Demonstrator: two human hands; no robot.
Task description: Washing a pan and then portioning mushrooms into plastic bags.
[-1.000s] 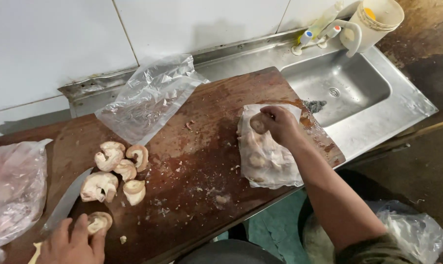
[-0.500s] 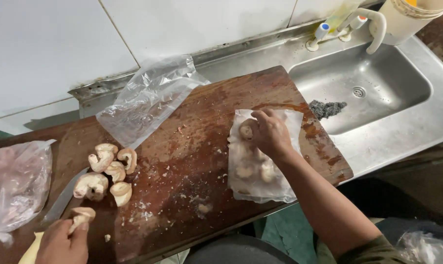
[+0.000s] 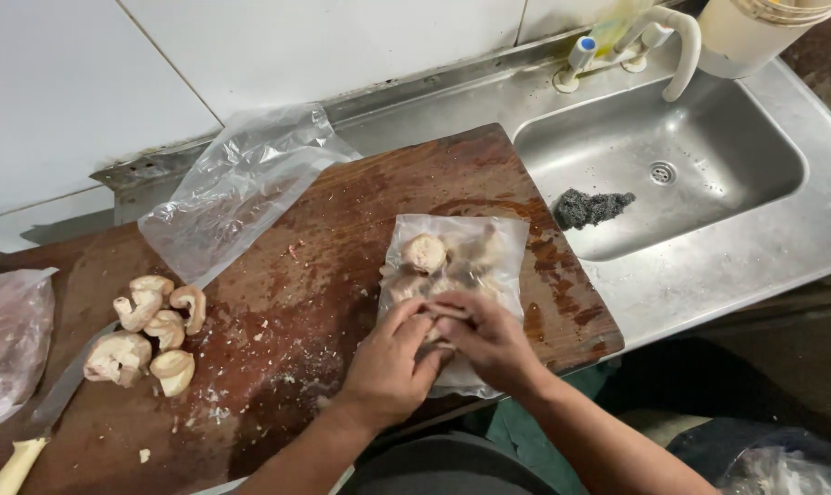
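Both hands meet at the near end of the mushroom bag [image 3: 454, 275], lying at the board's [image 3: 342, 229] 4 o'clock edge: the left hand [image 3: 390, 367] and right hand [image 3: 489, 341] pinch its mouth, fingers closed on plastic. Judged from this, a tug could tear the thin film or slide the bag off the near edge, spilling mushrooms. At 11 o'clock an empty bag [image 3: 237, 188] lies flat; halved mushrooms [image 3: 145, 325] and a knife [image 3: 44, 422] sit at 9, the sink [image 3: 755, 247] holds a scourer [image 3: 588, 207].

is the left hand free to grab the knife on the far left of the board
Probably not right away: the left hand is busy at the bag of mushrooms with the right hand. The knife lies uncovered on the board, so the path looks free.
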